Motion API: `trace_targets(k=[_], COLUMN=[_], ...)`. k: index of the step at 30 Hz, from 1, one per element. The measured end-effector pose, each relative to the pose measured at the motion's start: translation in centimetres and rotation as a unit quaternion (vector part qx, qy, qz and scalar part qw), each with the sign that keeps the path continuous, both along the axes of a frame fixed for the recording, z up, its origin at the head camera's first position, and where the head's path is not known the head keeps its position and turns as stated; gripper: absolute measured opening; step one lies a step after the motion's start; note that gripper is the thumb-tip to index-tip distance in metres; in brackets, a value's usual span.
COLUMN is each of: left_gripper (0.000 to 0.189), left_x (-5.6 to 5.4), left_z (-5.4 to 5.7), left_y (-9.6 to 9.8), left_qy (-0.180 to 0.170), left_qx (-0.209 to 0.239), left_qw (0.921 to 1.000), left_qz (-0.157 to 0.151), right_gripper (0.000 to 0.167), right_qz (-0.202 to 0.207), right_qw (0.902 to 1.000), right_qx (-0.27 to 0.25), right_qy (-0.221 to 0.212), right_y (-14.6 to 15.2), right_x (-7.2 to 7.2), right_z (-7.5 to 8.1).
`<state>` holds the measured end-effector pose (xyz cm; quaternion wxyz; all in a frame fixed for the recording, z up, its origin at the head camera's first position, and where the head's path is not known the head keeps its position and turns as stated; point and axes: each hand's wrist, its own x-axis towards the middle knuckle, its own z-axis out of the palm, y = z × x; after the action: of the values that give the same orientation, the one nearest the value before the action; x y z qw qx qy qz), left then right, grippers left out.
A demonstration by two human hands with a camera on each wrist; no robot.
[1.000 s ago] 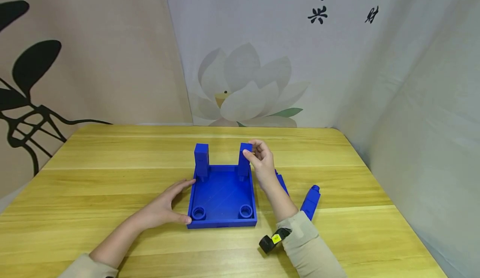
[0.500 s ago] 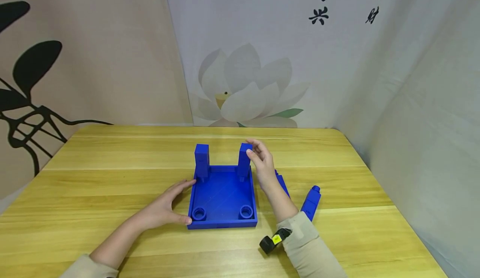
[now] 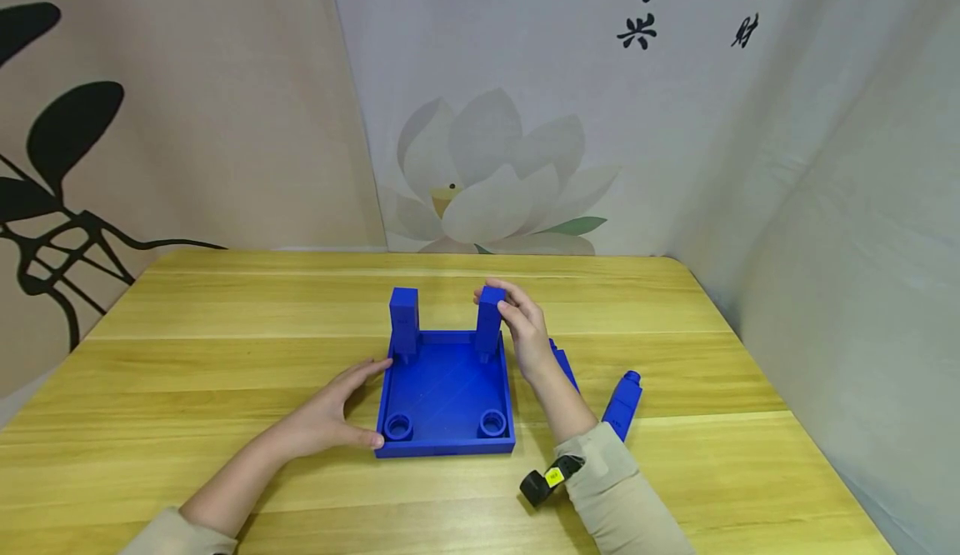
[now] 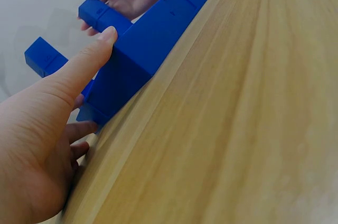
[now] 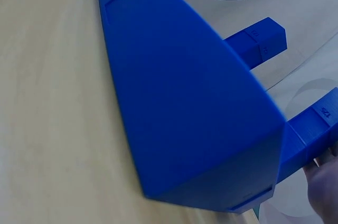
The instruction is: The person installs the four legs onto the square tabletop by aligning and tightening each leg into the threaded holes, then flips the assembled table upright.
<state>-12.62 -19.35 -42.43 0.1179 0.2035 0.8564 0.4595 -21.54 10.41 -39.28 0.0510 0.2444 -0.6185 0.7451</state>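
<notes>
A shallow blue square tray-like base (image 3: 450,397) lies on the wooden table, raised rim upward. Two square blue posts stand in its far corners, the left post (image 3: 405,320) and the right post (image 3: 489,320). Round sockets show in both near corners, the left socket (image 3: 398,427) and the right socket (image 3: 492,423). My right hand (image 3: 527,334) holds the right post near its top, thumb on the near side and fingers behind. Along the base's left side rests my left hand (image 3: 322,417), thumb at the near corner and fingers spread toward the far end.
Two more blue posts lie to the right, one (image 3: 564,365) partly behind my right forearm and another (image 3: 622,403) partly behind the sleeve. A black device with a yellow label (image 3: 553,477) is on my right wrist. Printed cloth hangs behind the table (image 3: 225,322).
My right fingers have slid leftward around the back of the right post, and the thumb has shifted slightly on it. The left hand and base have stayed put.
</notes>
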Motion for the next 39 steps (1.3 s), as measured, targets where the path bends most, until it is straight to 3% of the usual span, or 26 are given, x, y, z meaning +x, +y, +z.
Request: trace_targets(k=[9, 39], left_gripper=[0.101, 0.1], left_x=[-0.04, -0.19], left_z=[-0.15, -0.31], left_y=[-0.04, -0.11], left_qy=[0.007, 0.024], left_qx=[0.003, 0.009], left_qw=[1.0, 0.9997], left_qz=[-0.001, -0.003], right_gripper=[0.04, 0.037], right_qz=[0.0, -0.074], right_qw=[0.9999, 0.9963], right_qx=[-0.007, 0.01], right_qy=[-0.009, -0.043], right_y=[-0.01, -0.25], right_x=[0.07, 0.28], right_z=[0.13, 0.38])
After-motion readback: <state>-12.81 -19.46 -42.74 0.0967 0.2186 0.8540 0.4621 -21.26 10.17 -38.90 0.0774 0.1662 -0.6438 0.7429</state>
